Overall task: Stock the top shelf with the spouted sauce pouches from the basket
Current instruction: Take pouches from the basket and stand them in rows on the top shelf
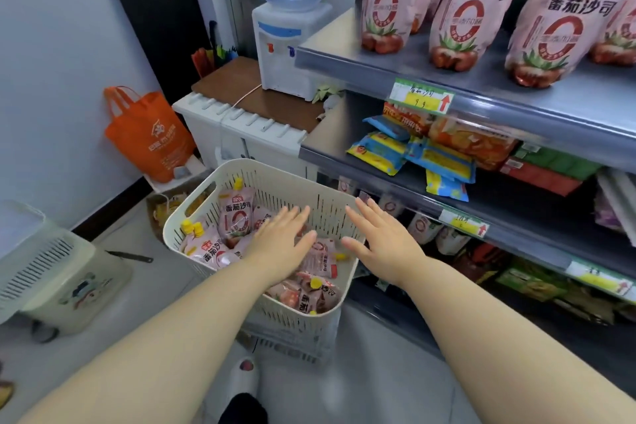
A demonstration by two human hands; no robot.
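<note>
Several shelves rise at the right side of my view, and the top shelf [330, 41] is the highest and largest surface, grey, with bare metal at its left end. Three standing pouches [461, 10] are upright along its front, with more behind them. Below and to the left, the basket [275, 170] stands low, cream plastic with slotted walls, just beside the lower shelves. Inside it lie the basket pouches [237, 213]: many, pink with yellow caps, one upright near the back wall, the others heaped flat.

Both grips are bare hands. The left grip [280, 241] hovers flat over the middle of the heap, fingers straight and together, holding nothing; whether it touches the pouches under it I cannot tell. The right grip [382, 237] is flat in the same way, also empty, above the right rim of the basket, so partly outside of it.

Between the two thumbs lies the nearest pouch [321, 260], flat, its long axis running about left to right, with the cap [340, 255] pointing toward the right grip. I judge the coming move turns on this: the pouch is below both grips, its body nearer to the left one, its cap nearer to the right one. The top shelf is well above and to the right.
</note>
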